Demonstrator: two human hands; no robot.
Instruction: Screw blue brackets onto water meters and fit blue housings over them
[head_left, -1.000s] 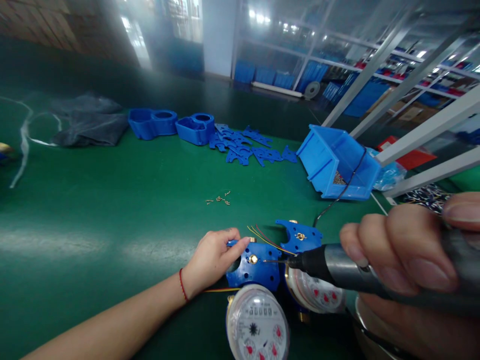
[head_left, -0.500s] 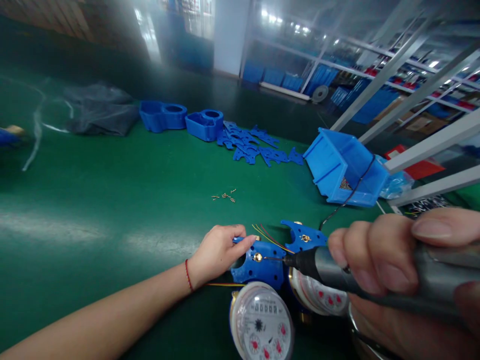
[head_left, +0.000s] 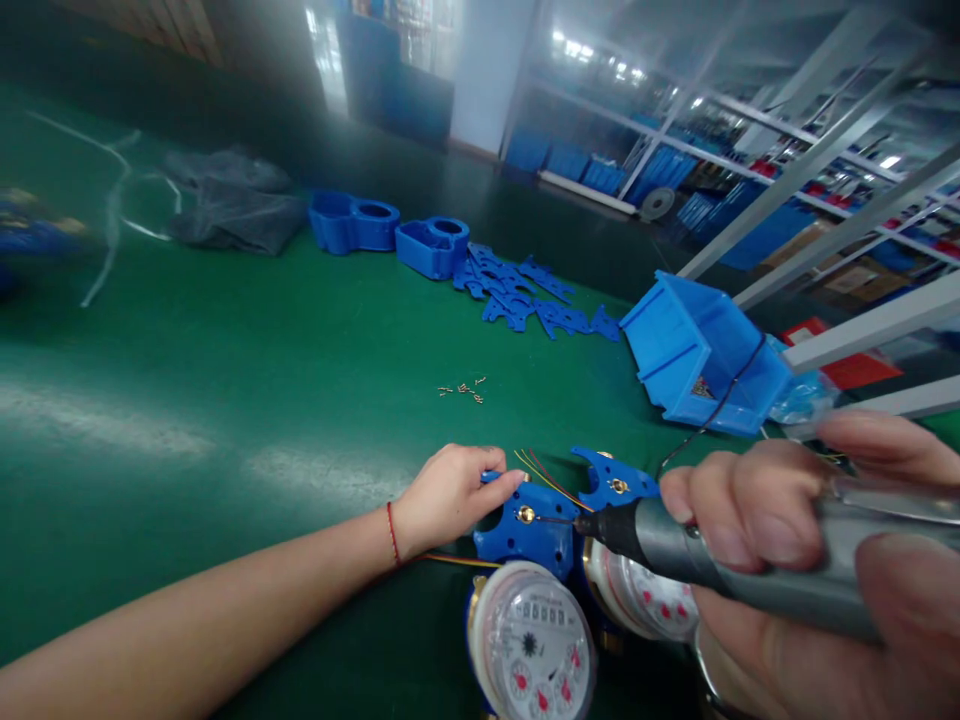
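My left hand (head_left: pixel 457 497) grips the upper left edge of a blue plastic plate (head_left: pixel 506 545), thumb along its top. A round brass fitting (head_left: pixel 526 514) sits in that plate. My right hand (head_left: pixel 795 540) is wrapped around a grey electric screwdriver (head_left: pixel 720 565), whose thin bit lies across the plate with its tip at the brass fitting. Below the plate is a water meter (head_left: pixel 534 640) with a white dial. A second water meter (head_left: pixel 649 590) stands partly hidden behind the screwdriver, with another blue plate (head_left: pixel 615 480) above it. Thin coloured wires (head_left: pixel 544 475) stick out between the plates.
Several small screws (head_left: pixel 463 388) lie on the green table (head_left: pixel 300 370). Farther back are loose blue plates (head_left: pixel 517 290), two blue housings (head_left: pixel 431 248) and a grey bag (head_left: pixel 236 205). A blue bin (head_left: pixel 705 350) stands right, a black cable across it, beside a white metal frame (head_left: pixel 877 325).
The whole view has shifted slightly, so the table things appear farther right. Both hands keep their holds, and the screwdriver bit stays at the brass fitting.
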